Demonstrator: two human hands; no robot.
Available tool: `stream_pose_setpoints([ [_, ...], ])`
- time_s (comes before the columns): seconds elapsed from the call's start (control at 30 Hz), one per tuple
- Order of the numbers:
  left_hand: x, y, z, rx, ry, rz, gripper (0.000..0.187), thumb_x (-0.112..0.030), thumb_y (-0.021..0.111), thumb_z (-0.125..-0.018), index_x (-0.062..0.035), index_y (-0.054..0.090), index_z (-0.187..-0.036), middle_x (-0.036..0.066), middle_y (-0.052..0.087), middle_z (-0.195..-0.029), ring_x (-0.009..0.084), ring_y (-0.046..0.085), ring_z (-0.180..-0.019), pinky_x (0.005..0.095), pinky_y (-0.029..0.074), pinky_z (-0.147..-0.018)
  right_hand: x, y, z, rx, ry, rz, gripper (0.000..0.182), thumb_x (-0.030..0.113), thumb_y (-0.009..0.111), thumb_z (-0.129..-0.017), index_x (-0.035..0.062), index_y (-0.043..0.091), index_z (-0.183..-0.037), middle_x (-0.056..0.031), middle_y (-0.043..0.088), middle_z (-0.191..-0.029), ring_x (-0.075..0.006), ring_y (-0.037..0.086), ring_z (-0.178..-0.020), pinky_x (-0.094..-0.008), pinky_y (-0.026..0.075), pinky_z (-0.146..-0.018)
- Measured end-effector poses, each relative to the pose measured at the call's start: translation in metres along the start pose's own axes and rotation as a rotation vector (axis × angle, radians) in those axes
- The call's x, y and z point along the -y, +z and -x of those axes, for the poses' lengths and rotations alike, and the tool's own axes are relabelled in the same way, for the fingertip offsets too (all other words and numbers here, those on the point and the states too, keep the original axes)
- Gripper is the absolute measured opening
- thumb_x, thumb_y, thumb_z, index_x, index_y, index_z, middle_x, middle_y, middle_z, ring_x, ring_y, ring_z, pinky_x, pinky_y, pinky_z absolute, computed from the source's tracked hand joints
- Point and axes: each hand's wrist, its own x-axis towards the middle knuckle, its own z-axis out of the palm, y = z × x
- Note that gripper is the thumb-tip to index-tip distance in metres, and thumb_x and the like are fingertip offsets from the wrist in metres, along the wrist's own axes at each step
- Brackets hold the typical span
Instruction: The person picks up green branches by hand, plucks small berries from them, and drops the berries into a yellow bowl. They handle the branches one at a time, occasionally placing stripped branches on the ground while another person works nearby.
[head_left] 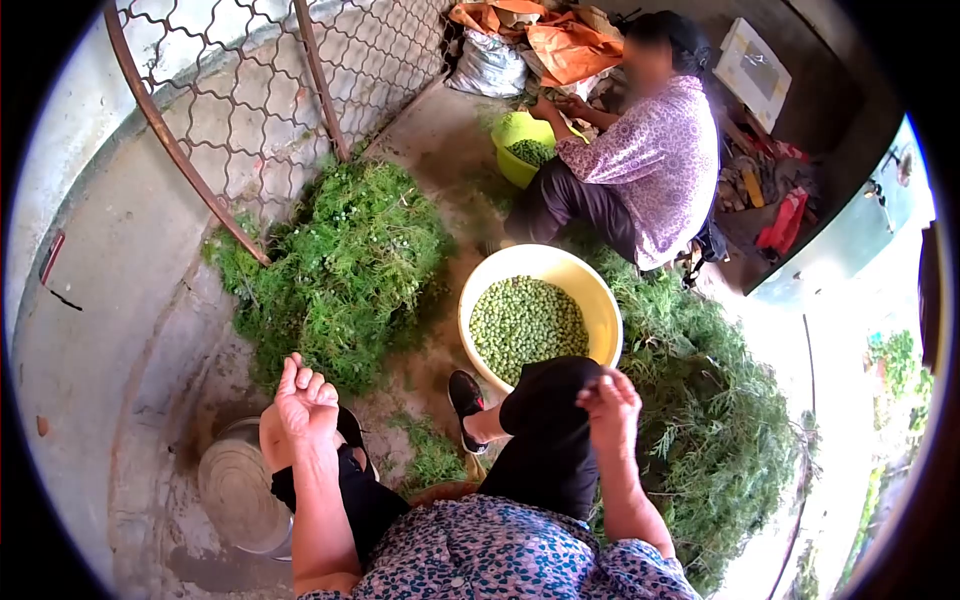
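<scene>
My left hand (306, 402) is raised above my left knee, its fingers curled in and the thumb against them. Whatever it may hold is too small or hidden to make out. Above my right knee is my right hand (611, 408), also with bent fingers drawn together; I cannot make out anything in it. Between and beyond my hands stands a pale yellow basin (603, 310) with many small round green berries (527, 325) in it. A heap of green leafy sprigs (345, 260) lies beyond my left hand. More cut branches (710, 410) spread to the right of my right hand.
A person (640, 160) sits opposite, hands over a yellow-green bucket (512, 172) of green berries. A round metal pot (240, 490) stands by my left leg. Wire mesh (250, 90) leans at the back left. Sacks (487, 65) lie at the back.
</scene>
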Motion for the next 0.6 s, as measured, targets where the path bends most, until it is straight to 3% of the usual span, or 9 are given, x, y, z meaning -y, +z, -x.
stream_pose_setpoints([
  [0.13,-0.006,0.003,0.005,0.020,0.032,0.001,0.016,-0.023,0.050,-0.091,-0.0093,0.059,-0.090,-0.003,0.046,-0.055,0.0094,0.041,-0.041,0.0233,0.036,-0.038,-0.022,0.035,0.016,0.194,0.154,0.081,0.016,0.008,0.053,-0.087,-0.0002,0.057,-0.100,-0.0088,0.061,-0.077,-0.0177,0.060,-0.060,-0.0292,0.051,-0.057],
  [0.33,-0.018,-0.008,-0.003,0.003,0.028,0.016,0.018,-0.025,0.049,-0.091,-0.0096,0.059,-0.094,-0.003,0.045,-0.055,0.0094,0.039,-0.043,0.0238,0.036,-0.039,-0.065,0.046,0.030,0.299,0.337,0.175,0.016,0.010,0.053,-0.087,-0.0001,0.058,-0.099,-0.0075,0.062,-0.076,-0.0153,0.060,-0.061,-0.0275,0.051,-0.057],
  [0.47,-0.038,-0.005,-0.029,0.238,-0.012,0.047,0.021,-0.026,0.048,-0.092,-0.0080,0.059,-0.095,-0.004,0.038,-0.056,0.0088,0.035,-0.047,0.0232,0.032,-0.042,-0.080,0.068,0.036,0.401,0.439,0.360,0.015,0.006,0.052,-0.087,-0.0012,0.058,-0.099,-0.0064,0.062,-0.077,-0.0120,0.058,-0.060,-0.0242,0.049,-0.057],
  [0.6,-0.059,0.019,-0.054,-0.018,0.116,0.078,0.017,-0.027,0.052,-0.090,-0.0113,0.057,-0.086,-0.005,0.038,-0.054,0.0083,0.031,-0.043,0.0229,0.029,-0.041,-0.115,0.089,0.034,0.515,0.574,0.545,0.020,0.008,0.053,-0.086,-0.0027,0.058,-0.102,-0.0059,0.061,-0.077,-0.0124,0.058,-0.060,-0.0240,0.047,-0.054],
])
